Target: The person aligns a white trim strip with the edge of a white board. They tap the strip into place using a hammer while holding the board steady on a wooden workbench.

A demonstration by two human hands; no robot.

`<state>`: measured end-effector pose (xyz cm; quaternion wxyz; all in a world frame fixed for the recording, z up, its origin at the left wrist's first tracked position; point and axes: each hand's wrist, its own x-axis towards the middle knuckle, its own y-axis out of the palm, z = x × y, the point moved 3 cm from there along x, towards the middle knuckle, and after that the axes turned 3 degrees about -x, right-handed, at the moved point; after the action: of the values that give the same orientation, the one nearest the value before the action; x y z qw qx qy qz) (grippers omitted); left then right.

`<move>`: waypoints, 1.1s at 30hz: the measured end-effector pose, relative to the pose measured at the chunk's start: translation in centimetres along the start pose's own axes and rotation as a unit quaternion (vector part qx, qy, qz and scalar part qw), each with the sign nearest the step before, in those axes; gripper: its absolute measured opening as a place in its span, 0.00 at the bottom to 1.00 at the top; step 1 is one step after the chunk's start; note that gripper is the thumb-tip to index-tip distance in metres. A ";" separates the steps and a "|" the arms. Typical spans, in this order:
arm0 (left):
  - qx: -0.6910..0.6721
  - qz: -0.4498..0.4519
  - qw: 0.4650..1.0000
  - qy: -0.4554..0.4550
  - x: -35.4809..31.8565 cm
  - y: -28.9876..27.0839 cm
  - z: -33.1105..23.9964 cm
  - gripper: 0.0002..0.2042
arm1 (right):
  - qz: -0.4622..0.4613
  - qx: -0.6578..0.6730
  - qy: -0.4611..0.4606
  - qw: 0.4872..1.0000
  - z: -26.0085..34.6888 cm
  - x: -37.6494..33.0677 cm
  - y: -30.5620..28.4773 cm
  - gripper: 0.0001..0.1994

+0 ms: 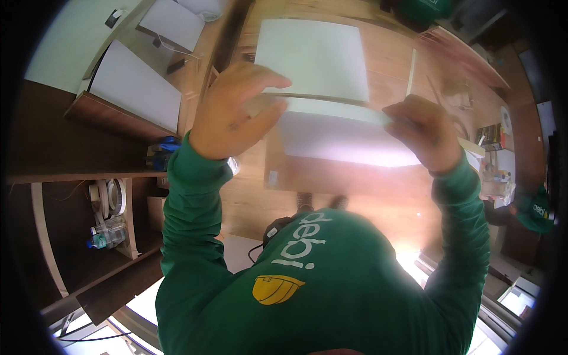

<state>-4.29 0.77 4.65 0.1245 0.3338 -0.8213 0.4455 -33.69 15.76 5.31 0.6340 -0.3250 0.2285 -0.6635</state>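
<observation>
The left hand (228, 112) is gripping the left end of a white board (331, 127), fingers curled over its top edge, while the right hand (423, 133) is clamping the right end. The board is being held up, tilted, above the wooden surface (390, 56), where another white panel (310, 56) is lying, perhaps slightly blurred by motion

Wood workbench (390, 53) w/ dark shelving (77, 195) at left, bright light.

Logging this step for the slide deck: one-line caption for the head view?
Both hands, left hand and right hand, grip the ends of a white panel above a wooden workbench.
</observation>
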 end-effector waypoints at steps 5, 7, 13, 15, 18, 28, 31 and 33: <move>0.070 0.068 0.994 0.042 2.5 2.0 -2.0 0.12 | -0.006 0.037 -0.007 0.999 -0.3 -0.4 0.1 0.11; 0.071 0.090 0.993 0.038 2.6 2.4 -1.7 0.11 | -0.001 0.024 -0.004 1.000 0.1 -0.5 0.0 0.11; 0.055 0.106 0.992 0.039 2.8 2.7 -1.5 0.10 | -0.003 0.001 -0.008 1.000 0.3 -0.6 -0.1 0.12; 0.058 0.114 0.991 0.036 3.0 2.7 -1.7 0.10 | -0.005 -0.008 -0.012 1.000 0.2 -0.6 -0.1 0.12; 0.057 0.107 0.992 0.044 3.3 3.1 -2.1 0.10 | -0.005 -0.027 -0.016 1.000 0.0 -0.4 -0.2 0.12; -0.017 0.043 0.997 0.063 5.6 11.0 -4.3 0.10 | -0.005 0.030 0.004 1.000 -0.7 -0.6 0.2 0.13; -0.028 0.031 0.998 0.044 5.4 11.3 -4.2 0.10 | 0.004 -0.009 0.004 1.000 -0.1 -0.5 0.1 0.14; -0.028 0.032 0.998 0.039 5.2 11.2 -4.2 0.10 | 0.021 -0.036 -0.003 0.999 0.7 -0.5 -0.5 0.15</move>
<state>-15.96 6.15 2.42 0.1517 0.2859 -0.8385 0.4384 -33.54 16.34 6.05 0.6360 -0.3449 0.2572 -0.6406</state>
